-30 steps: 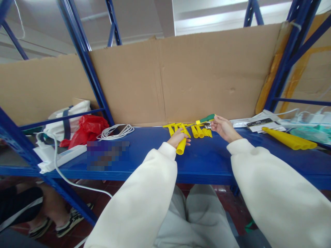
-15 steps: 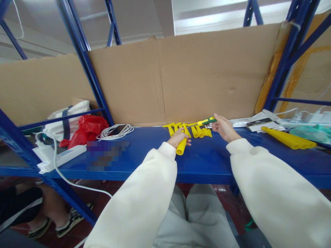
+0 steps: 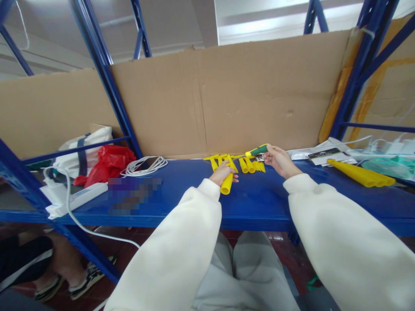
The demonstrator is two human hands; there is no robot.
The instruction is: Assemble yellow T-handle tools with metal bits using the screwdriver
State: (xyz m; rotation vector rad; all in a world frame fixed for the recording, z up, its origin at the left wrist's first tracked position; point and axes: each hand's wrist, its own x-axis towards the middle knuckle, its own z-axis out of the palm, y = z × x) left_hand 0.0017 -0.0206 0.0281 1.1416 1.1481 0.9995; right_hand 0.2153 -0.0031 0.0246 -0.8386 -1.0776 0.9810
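Note:
My left hand (image 3: 222,172) is closed around a yellow cone-shaped tube (image 3: 226,185), its wide round opening facing me. In my right hand (image 3: 278,160) is a screwdriver (image 3: 258,150) with a green and yellow handle, held by the handle's end. Its thin shaft points left toward the narrow end of the held tube; whether the tip touches is too small to tell. Just behind and between my hands, a row of several similar yellow tubes (image 3: 249,165) lies on the blue shelf (image 3: 259,203). Small metal pieces beside my right fingertips are partly hidden.
At right lie more yellow cones (image 3: 361,172), a black-and-white packet (image 3: 323,156) and a green plastic bag (image 3: 391,166). At left are a coiled white cable (image 3: 144,166), a red bag (image 3: 108,162) and a power strip (image 3: 79,198). Cardboard (image 3: 259,95) walls the back. Another person's legs (image 3: 65,255) show lower left.
The screwdriver handle has turned a little and shifted slightly left with my right hand. My left hand keeps the yellow tube in nearly the same place.

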